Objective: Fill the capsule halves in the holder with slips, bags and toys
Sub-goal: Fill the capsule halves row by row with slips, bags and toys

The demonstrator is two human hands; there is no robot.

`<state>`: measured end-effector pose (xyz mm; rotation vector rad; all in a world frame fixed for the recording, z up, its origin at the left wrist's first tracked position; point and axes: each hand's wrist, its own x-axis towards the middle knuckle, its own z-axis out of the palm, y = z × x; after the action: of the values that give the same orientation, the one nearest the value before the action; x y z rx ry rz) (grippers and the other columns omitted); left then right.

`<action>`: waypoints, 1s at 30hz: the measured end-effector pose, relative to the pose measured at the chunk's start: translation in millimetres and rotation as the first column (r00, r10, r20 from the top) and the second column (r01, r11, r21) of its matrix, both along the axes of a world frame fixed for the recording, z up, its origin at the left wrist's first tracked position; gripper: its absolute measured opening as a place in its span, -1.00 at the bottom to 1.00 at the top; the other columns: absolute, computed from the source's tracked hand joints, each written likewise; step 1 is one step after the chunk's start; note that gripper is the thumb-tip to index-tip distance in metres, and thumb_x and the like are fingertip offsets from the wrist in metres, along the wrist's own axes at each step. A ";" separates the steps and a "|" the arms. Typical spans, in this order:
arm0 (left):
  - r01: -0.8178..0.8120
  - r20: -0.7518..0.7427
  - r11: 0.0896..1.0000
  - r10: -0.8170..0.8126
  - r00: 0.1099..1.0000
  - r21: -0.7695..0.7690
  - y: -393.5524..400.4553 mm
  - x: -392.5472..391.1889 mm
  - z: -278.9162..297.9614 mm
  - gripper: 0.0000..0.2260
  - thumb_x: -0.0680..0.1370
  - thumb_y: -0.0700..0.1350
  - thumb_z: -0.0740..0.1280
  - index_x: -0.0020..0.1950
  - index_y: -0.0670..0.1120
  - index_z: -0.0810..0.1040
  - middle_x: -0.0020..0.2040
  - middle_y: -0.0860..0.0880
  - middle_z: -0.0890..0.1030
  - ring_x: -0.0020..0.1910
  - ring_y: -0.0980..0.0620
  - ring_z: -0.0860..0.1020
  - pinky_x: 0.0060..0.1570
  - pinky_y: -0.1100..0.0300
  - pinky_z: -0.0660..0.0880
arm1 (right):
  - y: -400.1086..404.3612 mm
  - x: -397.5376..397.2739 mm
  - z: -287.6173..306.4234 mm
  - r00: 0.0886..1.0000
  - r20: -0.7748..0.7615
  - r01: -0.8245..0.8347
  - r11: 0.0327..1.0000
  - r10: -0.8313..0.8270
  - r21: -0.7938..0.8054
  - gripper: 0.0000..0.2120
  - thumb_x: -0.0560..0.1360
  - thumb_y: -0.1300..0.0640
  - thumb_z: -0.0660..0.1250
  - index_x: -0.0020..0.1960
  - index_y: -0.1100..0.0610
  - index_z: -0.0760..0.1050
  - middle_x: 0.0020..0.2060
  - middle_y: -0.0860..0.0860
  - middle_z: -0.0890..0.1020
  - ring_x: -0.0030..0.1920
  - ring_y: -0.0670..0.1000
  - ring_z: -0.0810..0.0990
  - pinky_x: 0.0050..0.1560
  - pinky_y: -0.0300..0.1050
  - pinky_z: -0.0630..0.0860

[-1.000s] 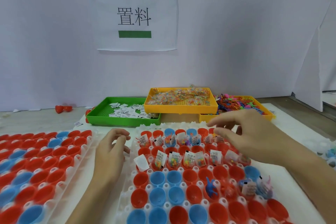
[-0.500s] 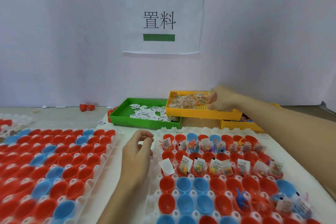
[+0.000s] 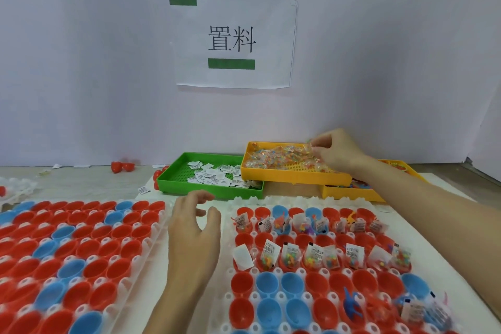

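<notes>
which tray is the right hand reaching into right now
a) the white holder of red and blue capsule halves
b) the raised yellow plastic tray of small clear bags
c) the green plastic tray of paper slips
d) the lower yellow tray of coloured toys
b: the right hand is over the raised yellow plastic tray, fingers pinching among the small clear bags.

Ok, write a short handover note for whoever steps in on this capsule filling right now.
Right hand: reaching into the raised yellow plastic tray of clear bead bags, fingers curled on some bags.
Left hand: relaxed, holding nothing, between the two white capsule holders.
Paper slips lie in the green plastic tray; toys in the lower yellow tray.
Done: right holder, two far rows carry slips and bags; a few near-right cups hold toys.
Left: the remaining red and blue cups there, and the whole left holder.
</notes>
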<state>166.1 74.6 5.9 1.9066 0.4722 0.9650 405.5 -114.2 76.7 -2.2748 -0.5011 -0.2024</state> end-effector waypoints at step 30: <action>0.601 0.026 0.798 -0.600 0.799 -0.055 -83.6 -32.3 38.0 -0.63 0.44 -0.43 0.43 -0.03 0.05 0.73 -0.19 0.02 0.74 -0.17 0.04 0.72 -0.13 0.21 0.64 | -60.6 -203.9 -14.5 0.886 0.015 -0.450 0.852 0.464 0.268 -0.80 0.41 0.24 0.53 -0.10 -0.04 0.63 -0.24 -0.06 0.69 -0.20 -0.08 0.69 -0.10 -0.17 0.63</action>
<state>133.8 -9.0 43.8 1.8191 -0.1242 0.5213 201.6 -174.7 62.2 -1.8328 -0.9162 0.0294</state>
